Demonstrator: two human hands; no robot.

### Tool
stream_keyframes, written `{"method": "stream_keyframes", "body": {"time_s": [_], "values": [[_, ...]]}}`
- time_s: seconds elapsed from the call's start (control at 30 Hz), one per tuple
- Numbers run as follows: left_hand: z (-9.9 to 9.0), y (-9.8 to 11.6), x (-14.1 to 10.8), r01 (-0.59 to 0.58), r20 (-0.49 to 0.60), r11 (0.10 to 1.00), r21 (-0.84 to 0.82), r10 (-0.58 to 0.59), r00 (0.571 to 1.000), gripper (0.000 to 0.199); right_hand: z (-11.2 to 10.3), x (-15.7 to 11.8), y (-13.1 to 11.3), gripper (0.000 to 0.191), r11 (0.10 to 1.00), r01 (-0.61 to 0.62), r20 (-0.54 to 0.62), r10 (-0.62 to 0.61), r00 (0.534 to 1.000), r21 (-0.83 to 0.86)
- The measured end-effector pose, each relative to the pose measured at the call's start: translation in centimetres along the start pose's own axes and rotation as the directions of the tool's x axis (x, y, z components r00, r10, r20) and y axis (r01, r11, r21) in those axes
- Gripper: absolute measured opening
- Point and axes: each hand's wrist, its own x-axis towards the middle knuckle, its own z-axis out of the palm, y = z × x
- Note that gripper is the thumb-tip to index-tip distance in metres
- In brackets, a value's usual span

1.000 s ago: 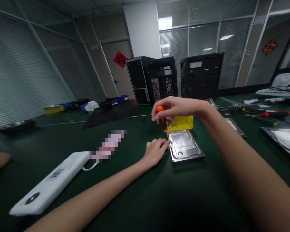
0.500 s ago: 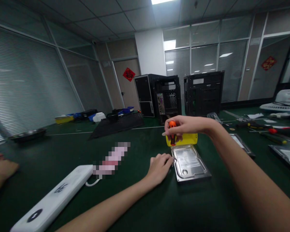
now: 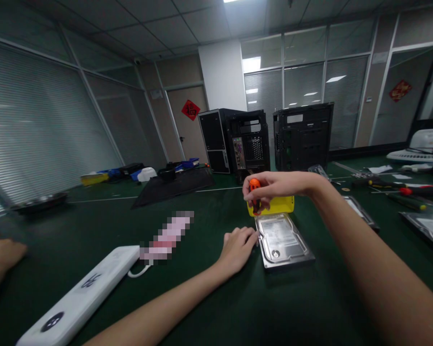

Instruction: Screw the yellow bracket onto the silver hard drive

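A silver hard drive (image 3: 281, 240) lies flat on the dark green table. My right hand (image 3: 261, 191) is closed around an orange and black screwdriver (image 3: 255, 185), held upright over the drive's far left corner. The screwdriver's tip is too small to make out. Beside the drive's left edge rests my left hand (image 3: 239, 244), its fingers bent and the fingertips touching that edge; whether they grip it is unclear. Just behind the drive, partly hidden by my right hand, is a yellow tray (image 3: 283, 204).
A white power bank (image 3: 82, 293) with a cable lies at front left, near another person's hand (image 3: 3, 252). Black computer cases (image 3: 305, 137) stand at the back. More drives (image 3: 431, 229) and tools (image 3: 422, 191) lie on the right. A black mat (image 3: 173, 187) is behind.
The camera view has shifted slightly. The screwdriver has tilted a little in my right hand, its handle leaning slightly left; my left hand stays by the drive.
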Motion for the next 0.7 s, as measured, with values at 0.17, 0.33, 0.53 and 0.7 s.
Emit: {"method": "stream_keyframes", "body": {"time_s": [0.17,0.33,0.53,0.7], "values": [[0.0,0.0,0.0,0.003,0.007,1.000,0.002,-0.003,1.000,0.043,0.0,0.2,0.4,0.027,0.999,0.036,-0.047,-0.036,0.998,-0.009],[0.1,0.1,0.0,0.001,0.017,1.000,0.013,-0.001,1.000,0.044,0.1,1.3,1.6,0.028,0.998,0.054,-0.219,-0.061,0.974,-0.035],[0.0,0.3,0.0,0.013,0.022,1.000,0.026,-0.014,1.000,0.043,0.1,1.6,2.0,0.036,0.995,0.018,-0.242,-0.041,0.969,-0.098],[-0.1,0.2,0.1,0.004,0.020,1.000,0.003,-0.004,1.000,0.043,0.0,1.1,1.7,0.029,0.999,0.013,-0.226,-0.023,0.974,-0.048]]}}
